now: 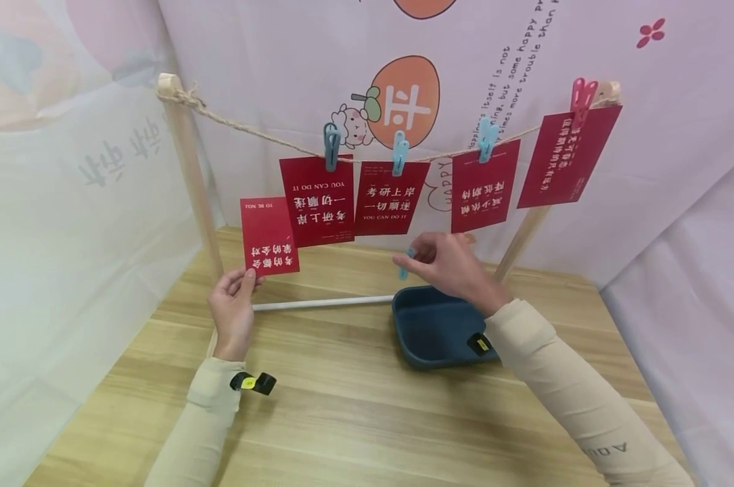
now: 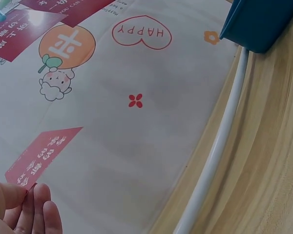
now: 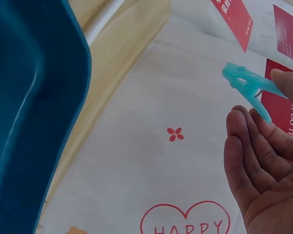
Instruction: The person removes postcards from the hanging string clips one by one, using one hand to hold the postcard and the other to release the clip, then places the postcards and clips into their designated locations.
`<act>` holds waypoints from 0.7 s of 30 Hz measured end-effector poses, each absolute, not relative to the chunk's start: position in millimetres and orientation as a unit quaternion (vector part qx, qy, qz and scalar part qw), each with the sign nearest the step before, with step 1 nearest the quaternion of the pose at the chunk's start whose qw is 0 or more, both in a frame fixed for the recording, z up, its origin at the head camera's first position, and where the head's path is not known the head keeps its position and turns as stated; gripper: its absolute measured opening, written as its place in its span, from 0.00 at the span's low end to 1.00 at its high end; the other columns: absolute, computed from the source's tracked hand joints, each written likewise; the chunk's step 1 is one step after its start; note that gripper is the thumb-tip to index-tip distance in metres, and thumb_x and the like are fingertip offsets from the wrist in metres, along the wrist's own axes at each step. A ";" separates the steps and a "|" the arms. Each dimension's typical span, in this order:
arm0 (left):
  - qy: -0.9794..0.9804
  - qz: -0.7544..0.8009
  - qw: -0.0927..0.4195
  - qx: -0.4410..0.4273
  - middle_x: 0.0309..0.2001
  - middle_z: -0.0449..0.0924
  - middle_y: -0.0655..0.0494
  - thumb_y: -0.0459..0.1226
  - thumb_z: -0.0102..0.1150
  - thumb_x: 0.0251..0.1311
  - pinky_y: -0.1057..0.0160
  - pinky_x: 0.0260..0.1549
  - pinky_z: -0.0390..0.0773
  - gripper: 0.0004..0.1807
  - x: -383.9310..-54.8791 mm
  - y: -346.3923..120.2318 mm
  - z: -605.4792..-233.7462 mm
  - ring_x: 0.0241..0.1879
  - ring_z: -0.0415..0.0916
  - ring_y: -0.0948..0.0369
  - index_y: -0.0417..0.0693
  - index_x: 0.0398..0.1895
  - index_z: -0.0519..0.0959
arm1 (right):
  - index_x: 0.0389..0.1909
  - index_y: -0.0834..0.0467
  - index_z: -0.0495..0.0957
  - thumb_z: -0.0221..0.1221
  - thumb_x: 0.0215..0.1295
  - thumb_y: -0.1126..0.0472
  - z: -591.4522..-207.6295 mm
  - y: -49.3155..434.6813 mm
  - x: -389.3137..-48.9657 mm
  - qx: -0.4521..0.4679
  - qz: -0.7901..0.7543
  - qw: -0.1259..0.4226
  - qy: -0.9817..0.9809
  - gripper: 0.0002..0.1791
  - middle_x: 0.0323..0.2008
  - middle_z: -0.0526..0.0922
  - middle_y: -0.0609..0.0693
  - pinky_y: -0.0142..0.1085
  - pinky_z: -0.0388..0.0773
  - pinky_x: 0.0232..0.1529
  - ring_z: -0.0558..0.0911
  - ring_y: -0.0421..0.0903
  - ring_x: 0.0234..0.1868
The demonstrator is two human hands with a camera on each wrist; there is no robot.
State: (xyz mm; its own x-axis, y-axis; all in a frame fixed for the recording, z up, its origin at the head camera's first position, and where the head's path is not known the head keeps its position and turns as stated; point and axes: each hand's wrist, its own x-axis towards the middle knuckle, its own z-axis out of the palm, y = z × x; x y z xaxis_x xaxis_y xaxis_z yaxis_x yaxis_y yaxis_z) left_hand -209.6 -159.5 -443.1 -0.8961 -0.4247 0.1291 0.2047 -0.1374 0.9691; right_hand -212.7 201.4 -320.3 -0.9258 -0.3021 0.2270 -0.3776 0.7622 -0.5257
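Note:
My left hand (image 1: 231, 318) pinches a red card (image 1: 268, 233) with white lettering by its lower edge, between thumb and fingers. The card is upright, left of the hanging cards and below the twine (image 1: 251, 127). In my right hand (image 1: 454, 267) a light blue clothespin (image 3: 246, 84) is held between thumb and fingers, its tip pointing away from the palm. That hand is over the back of a dark blue tray (image 1: 410, 341). From the twine hang several red cards, among them one (image 1: 318, 233) on a darker blue clothespin (image 1: 332, 145) and one (image 1: 567, 162) under pink clothespins (image 1: 582, 101).
A left wooden post (image 1: 193, 176) and a right wooden post (image 1: 523, 233) carry the twine. A white rod (image 1: 324, 303) runs low across the wooden table (image 1: 330, 412). Printed cloth (image 1: 251, 54) encloses the back and sides.

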 end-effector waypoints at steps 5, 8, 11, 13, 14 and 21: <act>-0.627 -0.748 0.198 0.095 0.38 0.87 0.62 0.38 0.60 0.76 0.70 0.50 0.87 0.16 -209.6 -158.1 -449.9 0.41 0.87 0.66 0.31 0.55 0.79 | 0.43 0.54 0.86 0.71 0.66 0.43 -325.1 205.4 -211.7 0.168 0.290 0.040 -0.941 0.19 0.35 0.90 0.49 0.40 0.88 0.41 0.87 0.45 0.34; -0.628 -0.748 0.188 0.105 0.39 0.86 0.61 0.37 0.60 0.76 0.70 0.49 0.87 0.15 -209.2 -158.8 -454.8 0.42 0.87 0.65 0.30 0.54 0.79 | 0.44 0.54 0.86 0.71 0.66 0.42 -331.2 206.9 -211.8 0.165 0.282 0.027 -0.945 0.20 0.36 0.90 0.48 0.39 0.89 0.41 0.86 0.44 0.33; -0.624 -0.752 0.178 0.113 0.37 0.86 0.63 0.36 0.60 0.76 0.70 0.47 0.88 0.15 -210.4 -158.8 -458.8 0.40 0.88 0.65 0.29 0.54 0.79 | 0.44 0.55 0.87 0.72 0.65 0.43 -336.8 209.8 -212.7 0.170 0.272 0.030 -0.947 0.19 0.35 0.90 0.49 0.40 0.90 0.42 0.86 0.44 0.33; -0.623 -0.754 0.172 0.113 0.34 0.87 0.63 0.35 0.60 0.76 0.69 0.47 0.88 0.16 -212.2 -158.2 -460.6 0.39 0.88 0.64 0.29 0.55 0.79 | 0.43 0.56 0.87 0.73 0.65 0.45 -338.9 212.7 -213.6 0.174 0.270 0.037 -0.946 0.18 0.34 0.90 0.49 0.42 0.90 0.42 0.86 0.44 0.33; -0.623 -0.755 0.169 0.113 0.34 0.87 0.63 0.35 0.60 0.76 0.69 0.48 0.88 0.16 -213.1 -157.9 -461.1 0.39 0.88 0.64 0.29 0.55 0.79 | 0.42 0.56 0.87 0.73 0.65 0.46 -339.5 214.2 -214.3 0.176 0.269 0.040 -0.946 0.17 0.34 0.90 0.50 0.42 0.90 0.42 0.86 0.44 0.33; -0.637 -0.745 0.154 0.124 0.35 0.87 0.64 0.36 0.59 0.77 0.63 0.55 0.87 0.16 -217.4 -160.9 -461.4 0.43 0.88 0.62 0.32 0.58 0.78 | 0.40 0.57 0.87 0.74 0.65 0.48 -341.4 223.3 -218.6 0.183 0.273 0.033 -0.944 0.16 0.30 0.89 0.49 0.36 0.86 0.38 0.85 0.44 0.31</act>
State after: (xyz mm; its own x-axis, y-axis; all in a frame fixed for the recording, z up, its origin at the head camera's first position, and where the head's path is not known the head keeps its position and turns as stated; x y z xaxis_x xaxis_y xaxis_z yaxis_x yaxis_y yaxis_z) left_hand -217.4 -160.9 -461.4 -0.9220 -0.3869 0.0119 0.0717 -0.1405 0.9875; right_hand -218.6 223.3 -341.4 -0.9307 -0.3278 0.1623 -0.3638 0.7836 -0.5036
